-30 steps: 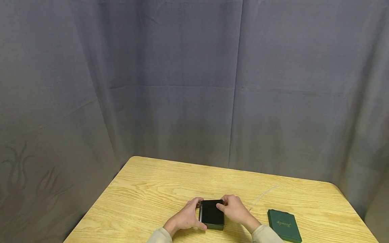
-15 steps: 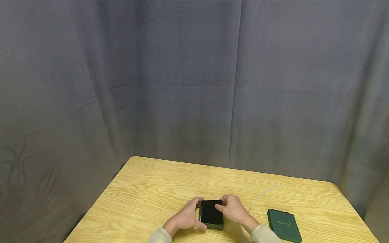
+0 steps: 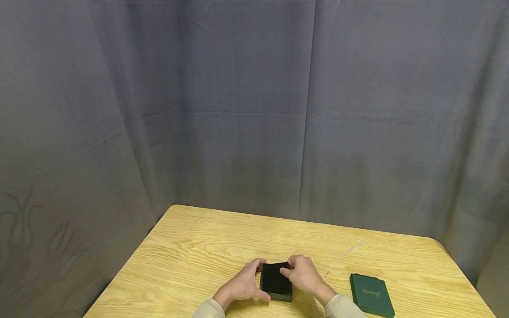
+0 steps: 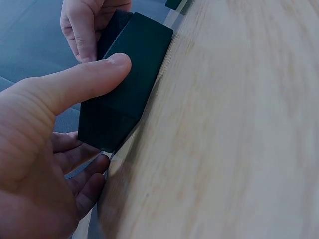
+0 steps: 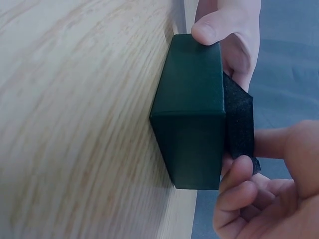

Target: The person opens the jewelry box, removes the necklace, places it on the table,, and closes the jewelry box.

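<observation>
Right hand (image 3: 304, 274) in narrow pinch on black insert (image 5: 239, 119), left hand (image 3: 243, 282) wide around green box (image 5: 192, 119).

Left hand (image 3: 243, 285) gripping, right hand (image 3: 304, 274) pinching

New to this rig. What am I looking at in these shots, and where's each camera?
No robot here: these are a person's bare hands. The wide view comes from a head camera looking forward and down; the two close-ups come from cameras on each wrist. On the wooden table are an open green box, a green lid with gold lettering and a thin pale strip. The left hand steadies the box; the right hand pinches its black insert, which sticks partly out.
</observation>
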{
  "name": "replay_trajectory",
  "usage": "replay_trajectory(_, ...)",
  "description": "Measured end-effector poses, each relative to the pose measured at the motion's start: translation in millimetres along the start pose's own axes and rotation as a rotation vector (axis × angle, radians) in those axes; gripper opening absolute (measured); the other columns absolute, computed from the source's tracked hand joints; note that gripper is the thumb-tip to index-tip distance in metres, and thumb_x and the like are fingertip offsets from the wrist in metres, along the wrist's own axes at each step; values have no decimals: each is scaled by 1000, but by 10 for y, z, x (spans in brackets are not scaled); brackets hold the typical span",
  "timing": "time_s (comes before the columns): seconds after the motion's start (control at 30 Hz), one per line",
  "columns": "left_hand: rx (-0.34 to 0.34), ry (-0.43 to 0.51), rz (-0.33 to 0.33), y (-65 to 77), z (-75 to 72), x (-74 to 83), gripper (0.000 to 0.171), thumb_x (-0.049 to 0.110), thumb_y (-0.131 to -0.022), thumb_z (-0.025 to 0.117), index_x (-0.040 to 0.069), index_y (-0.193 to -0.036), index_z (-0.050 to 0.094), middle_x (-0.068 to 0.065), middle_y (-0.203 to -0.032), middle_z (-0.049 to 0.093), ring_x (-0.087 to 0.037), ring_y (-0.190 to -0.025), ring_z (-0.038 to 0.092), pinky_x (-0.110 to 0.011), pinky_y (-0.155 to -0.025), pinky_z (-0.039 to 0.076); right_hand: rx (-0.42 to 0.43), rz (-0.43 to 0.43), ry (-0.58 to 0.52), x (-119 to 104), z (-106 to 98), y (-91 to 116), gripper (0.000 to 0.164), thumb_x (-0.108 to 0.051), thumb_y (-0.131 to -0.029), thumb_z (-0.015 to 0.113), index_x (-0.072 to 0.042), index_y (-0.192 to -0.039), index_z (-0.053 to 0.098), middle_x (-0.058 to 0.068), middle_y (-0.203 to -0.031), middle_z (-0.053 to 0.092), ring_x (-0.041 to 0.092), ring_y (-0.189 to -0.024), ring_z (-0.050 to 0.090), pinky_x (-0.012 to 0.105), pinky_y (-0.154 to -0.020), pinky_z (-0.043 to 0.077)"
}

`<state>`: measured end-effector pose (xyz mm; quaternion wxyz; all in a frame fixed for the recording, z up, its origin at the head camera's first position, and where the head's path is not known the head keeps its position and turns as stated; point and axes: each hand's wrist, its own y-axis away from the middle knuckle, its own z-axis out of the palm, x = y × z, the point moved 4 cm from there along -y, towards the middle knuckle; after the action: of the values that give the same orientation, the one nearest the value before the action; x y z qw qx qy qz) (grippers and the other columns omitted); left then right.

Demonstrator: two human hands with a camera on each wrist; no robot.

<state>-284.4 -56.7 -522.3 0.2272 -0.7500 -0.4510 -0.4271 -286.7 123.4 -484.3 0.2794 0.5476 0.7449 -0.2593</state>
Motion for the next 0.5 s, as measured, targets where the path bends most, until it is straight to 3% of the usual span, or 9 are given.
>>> replay_trajectory(0.5, 2, -10, -5, -7, 4, -8, 91, 25, -68, 87, 6, -140, 35, -13, -137, 38, -34, -122, 42, -49, -97, 38, 27, -11, 15, -7, 33, -2, 34, -12, -85, 69, -12, -64, 43, -8, -50, 32, 5, -42, 30, 19, -41, 25)
